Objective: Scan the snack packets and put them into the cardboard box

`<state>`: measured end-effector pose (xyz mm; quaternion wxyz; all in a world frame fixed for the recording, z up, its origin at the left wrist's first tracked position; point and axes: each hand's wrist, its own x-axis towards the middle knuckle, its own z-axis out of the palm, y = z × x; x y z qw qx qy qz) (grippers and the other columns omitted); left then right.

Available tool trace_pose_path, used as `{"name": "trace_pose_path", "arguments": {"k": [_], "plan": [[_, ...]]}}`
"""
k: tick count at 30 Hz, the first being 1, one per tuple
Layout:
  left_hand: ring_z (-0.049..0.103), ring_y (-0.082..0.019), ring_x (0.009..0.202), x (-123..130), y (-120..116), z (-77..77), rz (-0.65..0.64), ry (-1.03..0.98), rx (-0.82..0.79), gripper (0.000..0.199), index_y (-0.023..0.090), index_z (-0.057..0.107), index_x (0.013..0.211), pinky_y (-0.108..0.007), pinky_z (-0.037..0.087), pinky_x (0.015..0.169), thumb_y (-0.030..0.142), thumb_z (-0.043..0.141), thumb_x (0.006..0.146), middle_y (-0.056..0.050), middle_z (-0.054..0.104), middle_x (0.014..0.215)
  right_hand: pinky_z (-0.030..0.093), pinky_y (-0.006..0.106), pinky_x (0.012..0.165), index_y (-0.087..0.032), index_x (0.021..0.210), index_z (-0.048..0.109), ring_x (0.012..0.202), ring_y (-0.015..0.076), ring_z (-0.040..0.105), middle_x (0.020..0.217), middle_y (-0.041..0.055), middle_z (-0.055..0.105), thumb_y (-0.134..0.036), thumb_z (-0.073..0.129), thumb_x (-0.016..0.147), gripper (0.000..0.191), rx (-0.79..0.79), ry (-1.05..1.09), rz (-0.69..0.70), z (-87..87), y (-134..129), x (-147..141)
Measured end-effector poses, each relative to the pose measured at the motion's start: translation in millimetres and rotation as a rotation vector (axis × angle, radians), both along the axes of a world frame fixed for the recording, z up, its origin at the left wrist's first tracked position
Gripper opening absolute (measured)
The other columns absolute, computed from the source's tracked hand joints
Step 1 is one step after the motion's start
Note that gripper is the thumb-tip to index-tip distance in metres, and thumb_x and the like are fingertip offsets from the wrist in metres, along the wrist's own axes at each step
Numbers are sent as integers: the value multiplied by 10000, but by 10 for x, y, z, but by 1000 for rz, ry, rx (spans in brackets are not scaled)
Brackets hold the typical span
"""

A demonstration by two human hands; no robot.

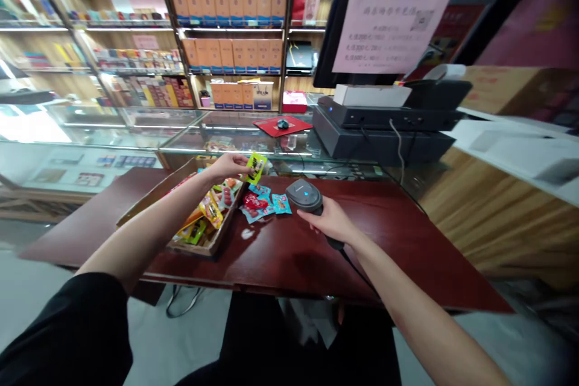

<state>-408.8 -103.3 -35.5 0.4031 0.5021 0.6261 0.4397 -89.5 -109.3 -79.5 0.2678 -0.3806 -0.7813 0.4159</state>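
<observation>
My left hand [230, 167] pinches a yellow-green snack packet [256, 167] by its edge, raised over the right rim of a shallow cardboard box [217, 240]. Inside that box lie several colourful packets [210, 208]. My right hand [332, 220] is wrapped round the handle of a dark barcode scanner [304, 194], whose head points away from me and to the left, with a blue light on top. Between box and scanner, blue packets [281, 204] and a red packet [256, 200] lie in a loose pile on the dark red table [280, 253].
A glass display counter [199, 139] runs behind the table, with a mouse [283, 124] on a red mat [296, 125]. At the right stand a black cash drawer [375, 143] and a monitor with a pink notice [389, 30]. The scanner's cable [357, 268] hangs toward the table's front edge.
</observation>
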Motion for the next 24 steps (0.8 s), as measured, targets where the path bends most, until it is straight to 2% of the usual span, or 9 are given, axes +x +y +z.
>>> {"name": "trace_pose_path", "arguments": {"k": [3, 6, 9, 11, 13, 16, 24], "plan": [[642, -121, 605, -488, -437, 170, 125, 48, 35, 481, 136, 701, 826, -214, 490, 544, 362, 896, 448, -32, 709, 735, 447, 223, 402, -162, 936, 601, 411, 145, 579, 522, -5, 610, -420, 670, 784, 307, 9, 1, 83, -12, -3, -239], [650, -123, 629, -855, -819, 278, 221, 49, 65, 480, 137, 708, 896, -228, 511, 588, 380, 876, 517, -41, 711, 759, 446, 227, 408, -169, 972, 605, 423, 150, 587, 533, -7, 617, -417, 662, 793, 311, 22, 1, 159, -21, -32, -445], [655, -130, 640, -1027, -1035, 309, 260, 39, 58, 473, 137, 708, 909, -253, 536, 621, 386, 867, 540, -48, 714, 775, 433, 225, 410, -170, 991, 611, 425, 149, 586, 537, -7, 621, -410, 662, 793, 315, 53, -8, 195, -17, -71, -574], [653, -133, 638, -1025, -1062, 285, 264, 36, 56, 470, 142, 714, 896, -254, 545, 615, 390, 869, 529, -52, 713, 771, 439, 225, 427, -167, 1015, 618, 436, 149, 592, 543, -7, 625, -399, 667, 788, 328, 73, -11, 208, -6, -89, -602], [655, -142, 661, -942, -997, 233, 239, 29, 62, 479, 141, 721, 892, -256, 554, 612, 394, 873, 515, -66, 717, 795, 445, 228, 441, -164, 1041, 622, 440, 147, 593, 546, -9, 627, -398, 665, 790, 346, 85, -6, 207, 8, -95, -580], [662, -167, 710, -704, -769, 128, 155, 29, 45, 518, 128, 723, 892, -281, 574, 628, 395, 885, 478, -87, 720, 834, 445, 228, 442, -161, 1040, 624, 441, 147, 594, 544, -9, 626, -405, 661, 790, 352, 78, 4, 179, 25, -83, -459], [646, -159, 679, 330, 27, -257, -147, 47, 8, 476, 142, 713, 871, -273, 561, 591, 413, 853, 506, -39, 698, 750, 443, 227, 413, -166, 941, 609, 415, 146, 576, 520, -13, 611, -416, 675, 764, 314, 14, -11, -30, 36, -61, 101]]}}
